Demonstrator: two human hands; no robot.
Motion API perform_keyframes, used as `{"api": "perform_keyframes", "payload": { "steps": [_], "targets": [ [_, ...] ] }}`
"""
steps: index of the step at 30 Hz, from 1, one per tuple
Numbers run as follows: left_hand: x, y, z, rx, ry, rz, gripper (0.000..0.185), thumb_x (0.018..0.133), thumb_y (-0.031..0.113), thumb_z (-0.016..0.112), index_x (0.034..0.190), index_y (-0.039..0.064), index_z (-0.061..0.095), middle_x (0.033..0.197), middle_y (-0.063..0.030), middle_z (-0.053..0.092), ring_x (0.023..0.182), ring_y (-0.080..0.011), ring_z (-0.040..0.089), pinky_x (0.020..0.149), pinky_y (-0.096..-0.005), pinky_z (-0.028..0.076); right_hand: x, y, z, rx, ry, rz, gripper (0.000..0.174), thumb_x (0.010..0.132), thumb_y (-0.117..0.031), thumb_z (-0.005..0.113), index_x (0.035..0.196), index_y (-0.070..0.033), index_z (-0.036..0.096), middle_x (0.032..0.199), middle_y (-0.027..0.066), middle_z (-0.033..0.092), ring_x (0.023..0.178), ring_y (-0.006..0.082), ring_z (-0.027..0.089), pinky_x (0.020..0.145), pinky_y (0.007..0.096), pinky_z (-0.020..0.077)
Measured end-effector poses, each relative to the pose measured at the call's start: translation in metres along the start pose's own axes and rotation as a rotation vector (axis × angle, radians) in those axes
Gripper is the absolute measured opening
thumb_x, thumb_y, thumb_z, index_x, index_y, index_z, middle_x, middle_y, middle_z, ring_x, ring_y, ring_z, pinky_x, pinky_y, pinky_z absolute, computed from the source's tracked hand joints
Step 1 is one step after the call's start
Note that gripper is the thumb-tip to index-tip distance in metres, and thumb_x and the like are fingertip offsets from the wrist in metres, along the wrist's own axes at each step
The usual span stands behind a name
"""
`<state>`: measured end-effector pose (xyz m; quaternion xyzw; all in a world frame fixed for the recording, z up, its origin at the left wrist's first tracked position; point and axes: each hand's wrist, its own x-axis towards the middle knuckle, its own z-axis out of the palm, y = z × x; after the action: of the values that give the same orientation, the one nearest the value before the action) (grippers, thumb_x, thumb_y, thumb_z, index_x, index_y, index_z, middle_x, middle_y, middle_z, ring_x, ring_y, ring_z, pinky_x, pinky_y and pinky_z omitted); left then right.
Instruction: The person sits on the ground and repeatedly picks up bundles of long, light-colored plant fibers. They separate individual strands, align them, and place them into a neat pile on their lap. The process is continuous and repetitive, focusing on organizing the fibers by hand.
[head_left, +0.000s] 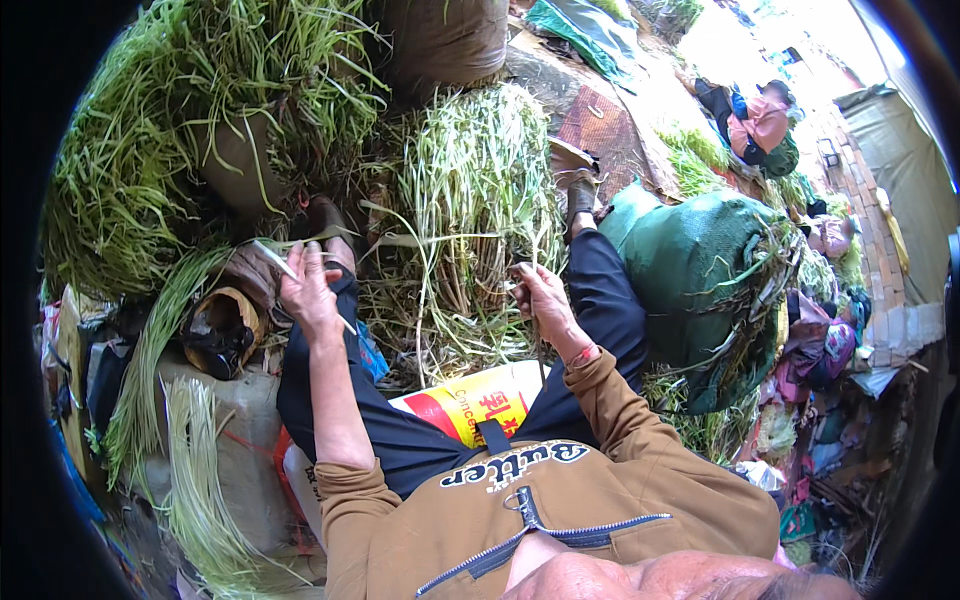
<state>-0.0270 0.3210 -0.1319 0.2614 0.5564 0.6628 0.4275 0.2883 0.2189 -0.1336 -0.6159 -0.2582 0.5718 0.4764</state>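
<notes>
My left hand (311, 289) is raised over my left knee, with a thin pale stick (276, 260) lying across the palm and its lower end showing below the wrist. A long green stalk passes near its fingertips. My right hand (541, 300) has its fingers curled around a thin dark strand or stalk (537, 349) that hangs down past the wrist. Between my feet stands a thick pile of long green stalks (476, 187), close in front of both hands. A white, red and yellow printed bag or bucket (469, 405) is between my thighs.
Heaped green stalks (217, 90) rise at upper left. Pale stalk bundles (199, 465) lie on a grey sack at lower left, near an open round container (223, 330). A stuffed green sack (690, 277) stands beside my right leg. Several people sit farther off at right.
</notes>
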Motion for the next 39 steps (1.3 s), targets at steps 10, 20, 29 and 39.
{"api": "perform_keyframes", "payload": {
  "steps": [10, 20, 29, 39],
  "targets": [
    [-0.071, -0.029, 0.021, 0.068, -0.725, -0.569, 0.017, 0.091, 0.024, 0.07, 0.084, 0.009, 0.068, 0.057, 0.0055, 0.056, 0.042, -0.0009, 0.045, 0.037, -0.0172, 0.029, -0.027, 0.028, 0.096, -0.439, -0.376, -0.126, 0.031, 0.101, -0.033, 0.054, 0.089, -0.005, 0.061, 0.063, -0.0023, 0.053, 0.057, 0.0057, 0.049, 0.051, 0.0258, 0.041],
    [-0.062, -0.016, 0.02, -0.159, -0.433, -0.609, 0.016, 0.093, 0.017, 0.068, 0.079, 0.01, 0.063, 0.071, -0.0026, 0.067, 0.046, -0.0011, 0.051, 0.038, -0.0148, 0.035, -0.033, 0.04, 0.093, -0.479, -0.426, -0.147, 0.031, 0.102, -0.032, 0.054, 0.088, -0.005, 0.061, 0.063, -0.0049, 0.046, 0.058, 0.0053, 0.041, 0.051, 0.025, 0.035],
    [-0.006, 0.004, -0.015, -0.332, -0.016, -0.326, 0.015, 0.091, 0.017, 0.07, 0.084, 0.008, 0.061, 0.072, -0.0036, 0.064, 0.049, -0.0032, 0.049, 0.036, -0.0161, 0.029, -0.041, 0.089, 0.004, -0.478, -0.235, -0.018, 0.023, 0.1, -0.021, 0.055, 0.089, -0.003, 0.063, 0.063, -0.0078, 0.043, 0.054, 0.0036, 0.036, 0.046, 0.0237, 0.0287],
    [-0.018, 0.001, -0.004, -0.381, -0.111, -0.374, 0.014, 0.091, 0.019, 0.071, 0.09, 0.007, 0.063, 0.075, -0.0052, 0.066, 0.047, -0.0044, 0.049, 0.036, -0.0171, 0.029, -0.011, 0.032, 0.047, -1.218, -0.195, -0.773, 0.077, 0.08, -0.044, 0.074, 0.136, 0.0, 0.046, 0.12, 0.0223, 0.06, 0.109, 0.038, 0.057, 0.096, 0.045, 0.0442]
  ]
}}
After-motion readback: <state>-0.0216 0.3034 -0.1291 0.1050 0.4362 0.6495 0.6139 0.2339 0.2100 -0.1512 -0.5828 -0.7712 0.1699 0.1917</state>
